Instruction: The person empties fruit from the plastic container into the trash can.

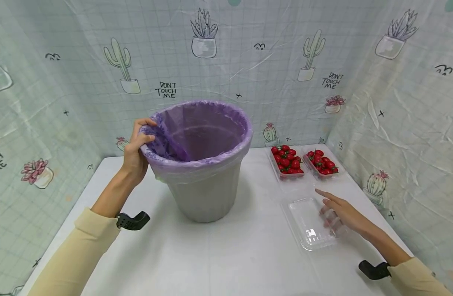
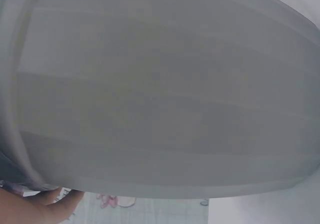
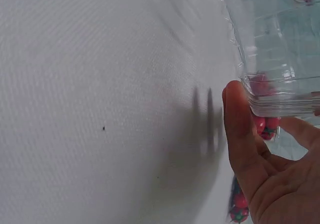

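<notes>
A grey bin (image 1: 207,193) with a purple plastic bag (image 1: 219,107) folded over its rim stands in the middle. My left hand (image 1: 137,154) grips the left side of that rim, with fingers outside and thumb over the bag. The bin wall (image 2: 165,99) fills most of the left wrist view. At the right, my right hand (image 1: 346,216) holds the edge of clear plastic containers (image 1: 307,222), which show layered rims (image 3: 285,105) in the right wrist view. Through the plastic, part of the hand is visible; its foremost finger points out straight.
Two clear punnets of red cherry tomatoes, a left one (image 1: 287,162) and a right one (image 1: 321,163), sit at the table's back right. Cloth sheeting (image 1: 233,61) printed with cacti surrounds the white table (image 1: 245,255) at the back and sides.
</notes>
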Demonstrator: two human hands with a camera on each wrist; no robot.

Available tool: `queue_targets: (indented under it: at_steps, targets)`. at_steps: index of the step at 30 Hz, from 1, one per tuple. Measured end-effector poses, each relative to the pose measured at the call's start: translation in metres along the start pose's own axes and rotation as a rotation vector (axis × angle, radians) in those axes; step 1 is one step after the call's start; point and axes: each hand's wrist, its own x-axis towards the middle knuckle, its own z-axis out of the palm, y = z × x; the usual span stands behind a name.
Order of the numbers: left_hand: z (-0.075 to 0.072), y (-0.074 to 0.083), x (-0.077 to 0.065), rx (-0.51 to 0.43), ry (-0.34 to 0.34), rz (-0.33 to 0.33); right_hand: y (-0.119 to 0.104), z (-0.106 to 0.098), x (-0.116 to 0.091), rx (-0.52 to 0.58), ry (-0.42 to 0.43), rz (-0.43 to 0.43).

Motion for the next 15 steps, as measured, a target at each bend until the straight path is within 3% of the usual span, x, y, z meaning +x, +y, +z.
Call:
queue_targets:
  at_steps: [7,15]
  targets:
    - [0.001,-0.001,0.002,-0.004,0.002,-0.001,0.007,-0.002,-0.004,-0.154,0.057,-0.013]
    - [-0.001,-0.002,0.001,0.004,0.006,0.003,0.014,-0.006,-0.003,-0.189,0.048,-0.075]
